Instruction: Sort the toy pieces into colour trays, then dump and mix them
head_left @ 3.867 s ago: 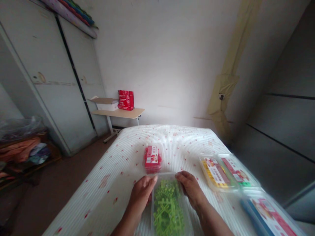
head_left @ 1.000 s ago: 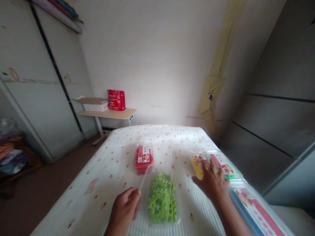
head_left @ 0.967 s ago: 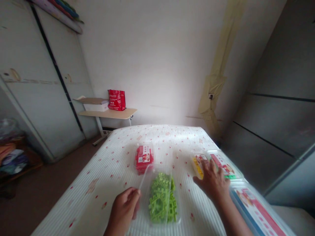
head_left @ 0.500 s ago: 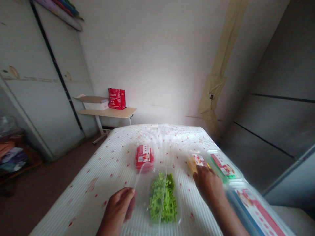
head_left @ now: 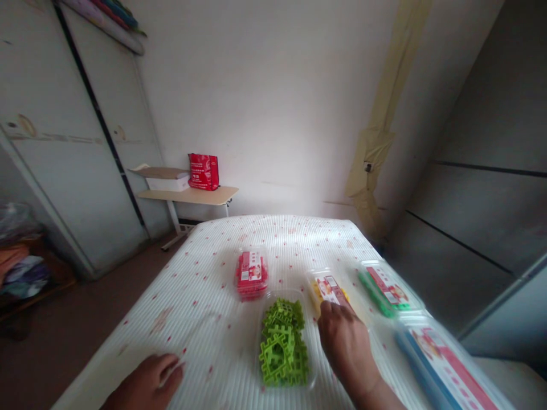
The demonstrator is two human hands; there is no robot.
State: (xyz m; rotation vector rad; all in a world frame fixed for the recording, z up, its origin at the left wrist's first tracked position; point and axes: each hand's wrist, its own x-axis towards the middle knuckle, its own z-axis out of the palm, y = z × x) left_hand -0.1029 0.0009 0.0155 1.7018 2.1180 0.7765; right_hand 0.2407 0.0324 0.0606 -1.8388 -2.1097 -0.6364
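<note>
Right hand point(head_left: 344, 336): grip closed on near end of yellow-piece box point(head_left: 330, 289); box lies on patterned cloth point(head_left: 294, 234), just right of open green-piece tray point(head_left: 312, 373). Left hand point(head_left: 147, 382): fingers curled beside faint clear lid point(head_left: 209, 316); cannot tell whether grip holds it

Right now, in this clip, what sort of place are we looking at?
Probably a bedroom in a home: there are tall sliding doors like a wardrobe's, a heap of clothes on the left, and a spotted cloth over a wide surface that might be a bed.
</note>
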